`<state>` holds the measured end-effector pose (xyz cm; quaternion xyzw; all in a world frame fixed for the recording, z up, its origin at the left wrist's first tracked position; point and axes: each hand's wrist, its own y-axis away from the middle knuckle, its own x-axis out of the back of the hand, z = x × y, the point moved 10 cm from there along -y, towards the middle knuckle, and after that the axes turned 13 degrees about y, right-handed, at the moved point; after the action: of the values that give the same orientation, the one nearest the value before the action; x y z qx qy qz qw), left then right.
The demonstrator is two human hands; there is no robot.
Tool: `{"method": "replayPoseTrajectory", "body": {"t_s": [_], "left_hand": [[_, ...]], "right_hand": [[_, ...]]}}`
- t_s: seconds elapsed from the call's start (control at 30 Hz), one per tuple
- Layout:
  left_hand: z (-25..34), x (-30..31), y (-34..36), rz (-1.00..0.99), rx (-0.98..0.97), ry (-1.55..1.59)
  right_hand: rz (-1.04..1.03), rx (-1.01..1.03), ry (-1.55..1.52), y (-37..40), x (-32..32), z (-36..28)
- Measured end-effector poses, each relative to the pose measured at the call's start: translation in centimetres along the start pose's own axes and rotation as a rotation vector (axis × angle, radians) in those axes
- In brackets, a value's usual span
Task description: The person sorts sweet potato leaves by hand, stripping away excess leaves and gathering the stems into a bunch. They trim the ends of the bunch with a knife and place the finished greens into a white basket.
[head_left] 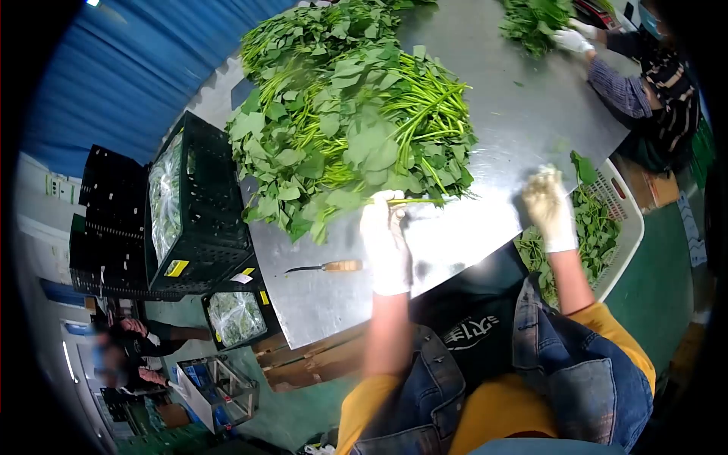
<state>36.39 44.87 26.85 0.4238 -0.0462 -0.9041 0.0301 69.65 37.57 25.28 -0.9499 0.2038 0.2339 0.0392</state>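
A heap of leafy stems (pixel 341 129) fills the upper middle of the worktop (pixel 500 129), and a knife (pixel 326 267) lies below it at centre left. Crates (pixel 197 205) stand left of the worktop. A basket (pixel 626 220) sits at its right edge, beside the right hand (pixel 547 208). The left hand (pixel 385 243) lies at the heap's lower edge, around one stem (pixel 421 201).

The gloved left hand (pixel 385 239) pinches stems (pixel 413 201) at the edge of the greens (pixel 341 129) on the steel table (pixel 531 121) (a knife (pixel 326 267) lies near it), while the right hand (pixel 547 206) sits at the table's edge above a basket (pixel 633 220) of leaves.
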Motion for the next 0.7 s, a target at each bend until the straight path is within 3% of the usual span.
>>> {"method": "replayPoseTrajectory", "body": {"t_s": [0.03, 0.1, 0.13, 0.2, 0.23, 0.27, 0.3, 0.33, 0.37, 0.4, 0.47, 0.5, 0.53, 0.6, 0.63, 0.67, 0.7], "left_hand": [[0.4, -0.8, 0.0, -0.076, 0.027, -0.031], [0.0, -2.5, 0.7, -0.138, 0.164, -0.04], [-1.1, -3.3, 0.9, -0.131, 0.273, -0.014], [-2.4, -5.8, 1.9, -0.287, 0.317, 0.073], [-3.4, -6.1, 2.0, -0.341, 0.328, 0.067], [-4.1, -6.4, 2.1, -0.395, 0.333, 0.063], [-3.8, -7.4, 2.7, -0.398, 0.337, 0.065], [-2.2, -9.2, 3.5, -0.476, 0.119, -0.532], [-1.0, -10.5, 4.3, -0.518, -0.12, -1.129], [-0.8, -9.9, 4.3, -0.506, -0.123, -1.136], [-1.2, -7.3, 3.7, -0.392, 0.159, -0.337], [-2.6, -5.6, 3.3, -0.271, 0.324, 0.018], [-2.8, -5.2, 3.3, -0.267, 0.317, 0.016], [0.0, -7.5, 4.7, -0.517, -0.392, -1.26], [0.2, -5.8, 4.3, -0.37, -0.247, -1.223], [-0.3, -4.9, 4.2, -0.369, -0.248, -1.223], [-1.3, -1.8, 3.2, -0.241, -0.093, -0.742]], "right_hand": [[-0.266, -0.011, -0.715, -1.4, 2.9, -0.6], [-0.193, 0.02, -0.811, -1.3, 6.0, -3.5], [-0.124, -0.047, -0.72, -0.2, 3.7, -4.9], [-0.243, -0.169, -0.497, 0.2, 0.3, -3.5], [-0.262, -0.215, -0.128, 1.1, -3.0, -2.8], [-0.521, -0.251, 0.203, 2.4, -6.1, -2.2], [-0.544, -0.267, 0.489, 3.0, -7.1, -0.7], [-0.723, -0.308, 0.584, 4.6, -10.7, -0.7], [-0.836, -0.309, 0.627, 5.6, -12.6, 0.6], [-0.93, -0.262, 0.715, 6.3, -14.2, 1.4], [-0.955, -0.291, 0.831, 6.8, -15.6, 3.0], [-0.886, -0.365, 0.738, 6.9, -16.2, 2.8], [-0.894, -0.365, 0.735, 7.1, -16.4, 3.1], [-0.858, -0.309, 0.631, 7.0, -16.8, 3.8], [-0.878, -0.367, 0.608, 7.4, -16.0, 5.4], [-0.878, -0.367, 0.607, 7.2, -15.6, 6.0], [-0.862, -0.23, 0.663, 6.6, -15.5, 5.6]]}}
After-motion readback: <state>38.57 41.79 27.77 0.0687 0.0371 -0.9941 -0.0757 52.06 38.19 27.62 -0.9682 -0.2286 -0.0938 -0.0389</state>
